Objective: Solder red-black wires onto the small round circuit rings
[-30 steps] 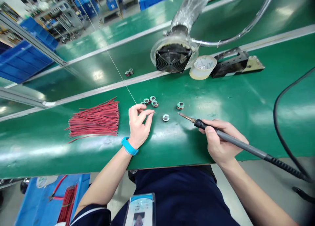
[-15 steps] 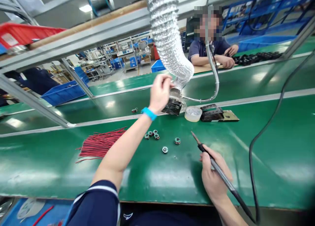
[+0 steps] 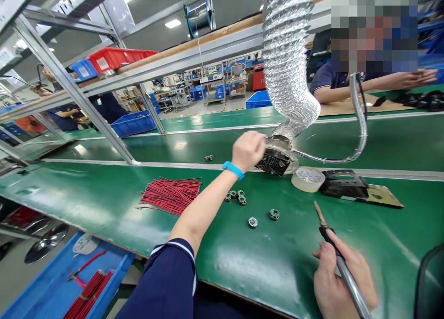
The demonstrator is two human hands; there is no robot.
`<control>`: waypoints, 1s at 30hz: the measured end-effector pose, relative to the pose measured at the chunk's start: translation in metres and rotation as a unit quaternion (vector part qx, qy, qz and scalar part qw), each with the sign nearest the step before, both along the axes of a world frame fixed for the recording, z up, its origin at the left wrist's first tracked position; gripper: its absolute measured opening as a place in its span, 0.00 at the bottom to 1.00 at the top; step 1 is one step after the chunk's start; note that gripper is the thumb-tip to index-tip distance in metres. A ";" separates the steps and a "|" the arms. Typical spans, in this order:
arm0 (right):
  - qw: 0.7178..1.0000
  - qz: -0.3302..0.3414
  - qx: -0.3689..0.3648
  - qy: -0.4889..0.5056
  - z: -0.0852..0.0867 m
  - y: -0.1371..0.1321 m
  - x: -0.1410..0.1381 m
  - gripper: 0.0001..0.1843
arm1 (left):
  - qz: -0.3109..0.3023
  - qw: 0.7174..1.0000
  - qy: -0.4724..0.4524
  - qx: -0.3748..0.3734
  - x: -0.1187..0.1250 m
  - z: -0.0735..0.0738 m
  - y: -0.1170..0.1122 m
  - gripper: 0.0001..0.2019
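Wire bundle [image 3: 171, 195] lies left of small coils [image 3: 236, 197]; tape roll [image 3: 307, 178] right.

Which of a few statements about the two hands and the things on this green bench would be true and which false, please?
1. The right hand holds a soldering iron. True.
2. The left hand rests flat on the table. False: it is raised in front of the fan, its fingers closed together.
3. The bundle of red wires lies left of the small round parts. True.
4. The blue wristband is on the right wrist. False: it is on the left wrist.
5. The tape roll sits on the red wires. False: it stands on the table beside the fan.
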State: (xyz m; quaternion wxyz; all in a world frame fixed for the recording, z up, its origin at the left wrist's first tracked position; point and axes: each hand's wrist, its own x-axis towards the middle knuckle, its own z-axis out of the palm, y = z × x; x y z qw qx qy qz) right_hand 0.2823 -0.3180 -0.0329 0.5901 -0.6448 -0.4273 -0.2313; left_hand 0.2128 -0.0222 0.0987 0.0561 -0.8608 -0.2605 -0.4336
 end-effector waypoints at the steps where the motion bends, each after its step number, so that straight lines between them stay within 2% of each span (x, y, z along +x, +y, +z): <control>1: 1.000 0.000 -0.002 -0.002 0.000 0.000 0.000 0.17 | 0.068 0.996 -0.017 -0.051 -0.025 -0.004 0.015 0.19; 3: 1.000 0.001 -0.010 -0.007 0.001 0.002 -0.001 0.17 | 0.220 0.958 -0.003 -0.184 -0.074 -0.016 0.048 0.21; 4: 1.000 0.004 -0.013 -0.010 0.001 0.003 -0.001 0.17 | 0.261 0.938 0.013 -0.229 -0.097 -0.023 0.064 0.20; 6: 1.000 0.015 -0.008 -0.021 0.001 0.004 -0.002 0.18 | 0.292 0.908 0.056 -0.295 -0.134 -0.039 0.093 0.17; 8: 0.999 0.031 -0.003 -0.034 0.001 0.006 -0.003 0.18 | 0.288 0.892 0.099 -0.335 -0.157 -0.056 0.115 0.27; 10: 0.999 0.036 -0.008 -0.036 0.000 0.007 -0.002 0.18 | 0.273 0.883 0.132 -0.359 -0.166 -0.069 0.129 0.35; 11: 0.999 0.034 -0.013 -0.034 0.000 0.007 -0.003 0.17 | 0.264 0.882 0.144 -0.364 -0.166 -0.073 0.135 0.36; 13: 0.999 0.025 -0.020 -0.029 0.000 0.008 -0.003 0.16 | 0.247 0.883 0.160 -0.366 -0.164 -0.079 0.143 0.31; 16: 0.999 0.025 -0.010 -0.030 0.000 0.011 -0.004 0.15 | 0.231 0.887 0.173 -0.360 -0.156 -0.077 0.148 0.20; 19: 0.999 0.035 0.002 -0.032 0.000 0.012 -0.005 0.15 | 0.200 0.901 0.182 -0.340 -0.150 -0.070 0.140 0.18; 21: 0.999 0.041 -0.003 -0.026 0.000 0.013 -0.004 0.15 | 0.159 0.913 0.192 -0.322 -0.147 -0.067 0.124 0.18; 23: 0.999 0.048 -0.010 -0.018 0.000 0.012 -0.004 0.15 | 0.106 0.921 0.209 -0.313 -0.149 -0.068 0.098 0.16; 27: 0.998 0.057 -0.026 -0.003 0.000 0.011 -0.003 0.15 | -0.026 0.918 0.255 -0.302 -0.168 -0.080 0.036 0.13; 30: 0.997 0.056 -0.047 0.012 0.001 0.009 -0.003 0.14 | -0.088 0.900 0.257 -0.340 -0.183 -0.087 0.001 0.18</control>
